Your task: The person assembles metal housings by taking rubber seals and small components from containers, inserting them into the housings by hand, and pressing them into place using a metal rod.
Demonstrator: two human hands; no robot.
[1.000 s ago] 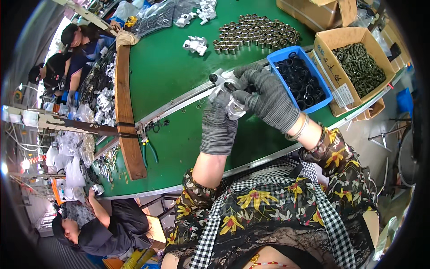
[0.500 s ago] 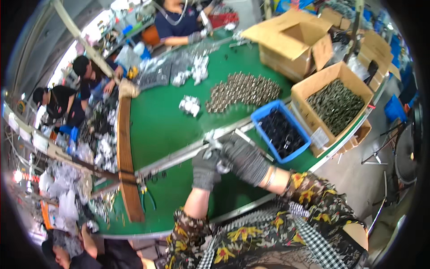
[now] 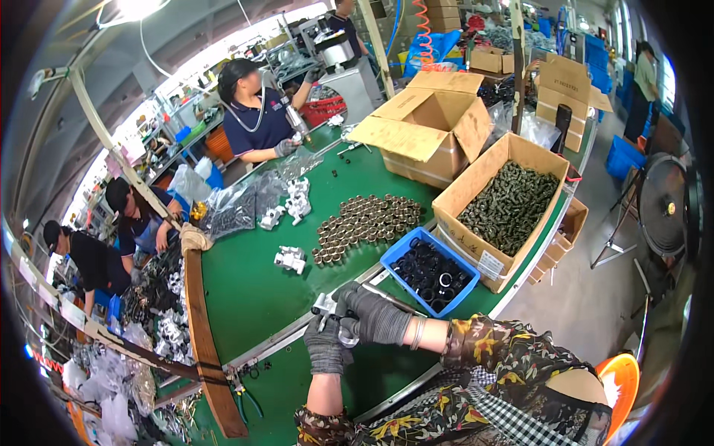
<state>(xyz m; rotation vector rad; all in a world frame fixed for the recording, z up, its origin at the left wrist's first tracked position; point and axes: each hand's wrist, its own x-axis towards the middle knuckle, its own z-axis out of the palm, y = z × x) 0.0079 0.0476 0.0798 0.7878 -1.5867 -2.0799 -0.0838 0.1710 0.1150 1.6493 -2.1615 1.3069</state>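
In grey knit gloves, my left hand and my right hand are closed together around a silver metal fitting. Its shiny parts show above and between the fingers; the rest is covered by them. Both hands are over the metal rail that crosses the green table. Beyond them, several short metal cylinders stand upright in a cluster. A small group of silver castings lies to the left of that cluster.
At the right stand a blue bin of black rings and a cardboard box full of small dark metal parts. An open carton is behind. Pliers lie near a wooden strip. A co-worker sits across the table.
The view has tilted up, so table items appear lower and more of the room shows. My hands stay together on the fitting.
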